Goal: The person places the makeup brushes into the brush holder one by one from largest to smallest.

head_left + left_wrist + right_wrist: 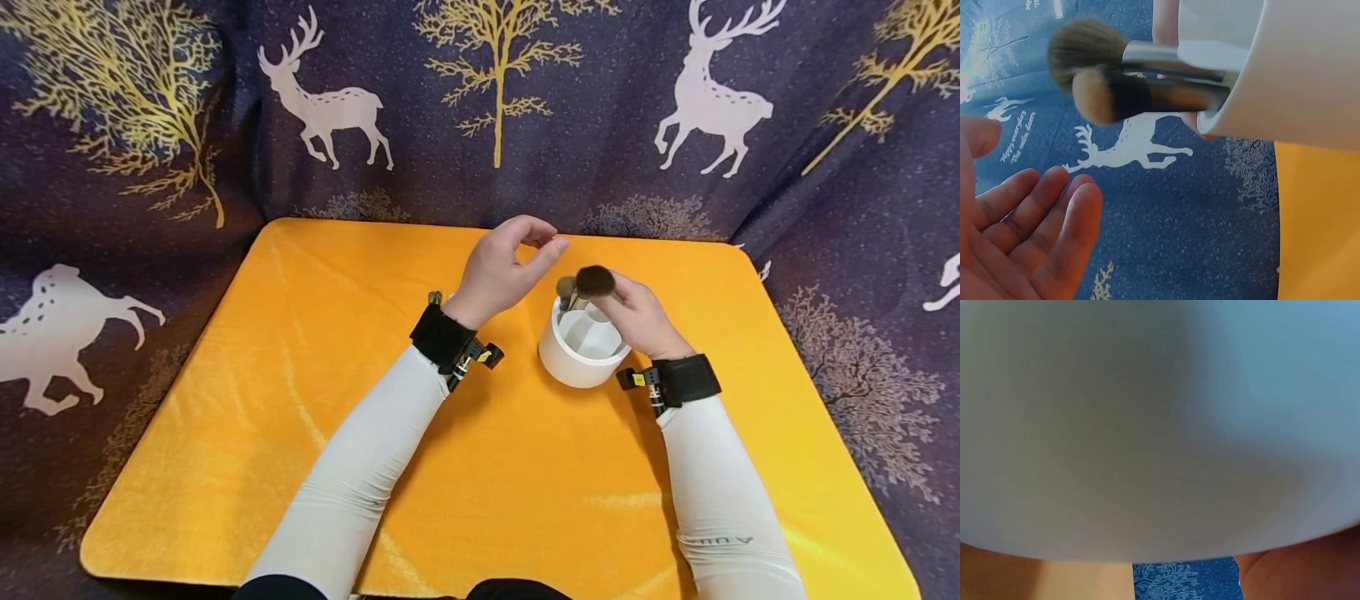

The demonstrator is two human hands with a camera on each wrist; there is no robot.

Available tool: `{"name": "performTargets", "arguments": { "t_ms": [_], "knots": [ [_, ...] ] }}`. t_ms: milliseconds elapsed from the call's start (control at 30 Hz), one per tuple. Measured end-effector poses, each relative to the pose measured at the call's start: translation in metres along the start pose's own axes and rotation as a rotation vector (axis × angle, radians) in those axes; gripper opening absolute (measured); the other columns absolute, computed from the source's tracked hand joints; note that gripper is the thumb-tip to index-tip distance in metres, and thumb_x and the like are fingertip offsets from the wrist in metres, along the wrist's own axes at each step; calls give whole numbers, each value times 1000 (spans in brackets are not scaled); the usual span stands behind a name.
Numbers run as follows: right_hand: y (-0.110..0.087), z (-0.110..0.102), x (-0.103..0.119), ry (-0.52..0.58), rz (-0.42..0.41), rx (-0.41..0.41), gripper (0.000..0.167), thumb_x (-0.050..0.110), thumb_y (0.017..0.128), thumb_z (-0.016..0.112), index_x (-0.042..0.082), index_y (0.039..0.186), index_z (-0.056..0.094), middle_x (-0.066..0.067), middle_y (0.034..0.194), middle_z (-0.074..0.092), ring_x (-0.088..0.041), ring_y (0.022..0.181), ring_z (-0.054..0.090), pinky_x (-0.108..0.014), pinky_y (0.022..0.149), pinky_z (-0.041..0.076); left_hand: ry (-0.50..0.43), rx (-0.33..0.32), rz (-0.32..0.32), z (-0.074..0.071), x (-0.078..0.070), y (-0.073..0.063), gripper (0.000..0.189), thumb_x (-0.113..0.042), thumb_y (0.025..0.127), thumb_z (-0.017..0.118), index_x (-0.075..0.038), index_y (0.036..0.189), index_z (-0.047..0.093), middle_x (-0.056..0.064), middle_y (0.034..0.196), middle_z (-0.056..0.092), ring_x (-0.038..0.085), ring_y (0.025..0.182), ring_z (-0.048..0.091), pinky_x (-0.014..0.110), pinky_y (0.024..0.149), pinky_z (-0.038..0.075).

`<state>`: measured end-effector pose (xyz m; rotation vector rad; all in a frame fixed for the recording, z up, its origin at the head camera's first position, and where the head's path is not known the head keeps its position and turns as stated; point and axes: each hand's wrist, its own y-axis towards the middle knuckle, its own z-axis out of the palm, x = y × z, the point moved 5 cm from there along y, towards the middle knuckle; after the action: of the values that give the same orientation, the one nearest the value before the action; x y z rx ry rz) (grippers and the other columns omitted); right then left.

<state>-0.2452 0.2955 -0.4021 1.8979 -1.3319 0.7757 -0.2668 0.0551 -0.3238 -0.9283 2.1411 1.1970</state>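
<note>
Two makeup brushes stand in a white round brush holder with inner dividers. One brush has a large dark fluffy head; the other has a smaller tan head. Their handles run down inside the rim. My right hand curls round the holder's far right side, its fingertips showing behind the brushes in the left wrist view; the thumb is hard to make out. The holder's wall fills most of the right wrist view. Left of the brushes, my left hand hovers with relaxed, slightly bent fingers, holding nothing.
A yellow cloth covers the table, whose back edge lies just behind the hands. Beyond it hangs a dark blue curtain printed with deer and trees. Each wrist wears a black strap with a small camera.
</note>
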Motion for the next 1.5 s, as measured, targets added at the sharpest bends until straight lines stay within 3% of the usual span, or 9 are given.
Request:
{"name": "performTargets", "arguments": {
  "t_ms": [200, 467, 733, 867, 1100, 1500],
  "knots": [
    [1, 0, 2, -10, -3, 2, 35, 36, 116, 63, 17, 143, 74, -9, 132, 78, -24, 133, 66, -45, 116, 47, -3, -48, -2, -12, 7, -1, 30, -29, 112, 71, -5, 129, 75, 7, 120, 76, 19, 115, 69, 31, 95, 55],
    [2, 0, 1, -15, -17, -1, 33, 34, 116, 63, 14, 140, 75, -10, 135, 77, -25, 135, 65, -45, 115, 47, -23, -99, -32, -29, 17, -4, 28, -29, 112, 72, -7, 129, 75, 6, 122, 75, 19, 115, 66, 32, 86, 53],
    [2, 1, 0, -16, -29, 7, 35, 33, 116, 63, 13, 143, 74, -11, 140, 75, -29, 139, 64, -53, 118, 46, -13, -156, -37, -46, 27, -9, 27, -26, 113, 71, -4, 129, 74, 8, 119, 76, 22, 111, 66, 35, 97, 50],
    [3, 1, -1, -19, -28, 9, 36, 33, 116, 63, 13, 145, 73, -11, 140, 75, -29, 139, 64, -54, 118, 46, -17, -186, -40, -54, 32, -12, 27, -23, 112, 71, -2, 128, 74, 10, 117, 76, 24, 110, 67, 36, 97, 50],
    [1, 1, -2, -23, -27, 6, 38, 34, 117, 62, 11, 144, 73, -14, 139, 75, -33, 138, 64, -53, 118, 46, -116, -192, -107, -64, 41, -19, 27, -21, 113, 70, -1, 131, 72, 9, 113, 73, 21, 98, 70, 32, 70, 60],
    [0, 1, -1, -21, -25, 5, 36, 32, 117, 61, 10, 143, 73, -14, 137, 76, -32, 137, 65, -50, 117, 47, -144, -222, -171, -76, 57, -28, 27, -18, 112, 71, 0, 132, 72, 15, 110, 75, 29, 91, 68, 24, 66, 56]
  ]
}}
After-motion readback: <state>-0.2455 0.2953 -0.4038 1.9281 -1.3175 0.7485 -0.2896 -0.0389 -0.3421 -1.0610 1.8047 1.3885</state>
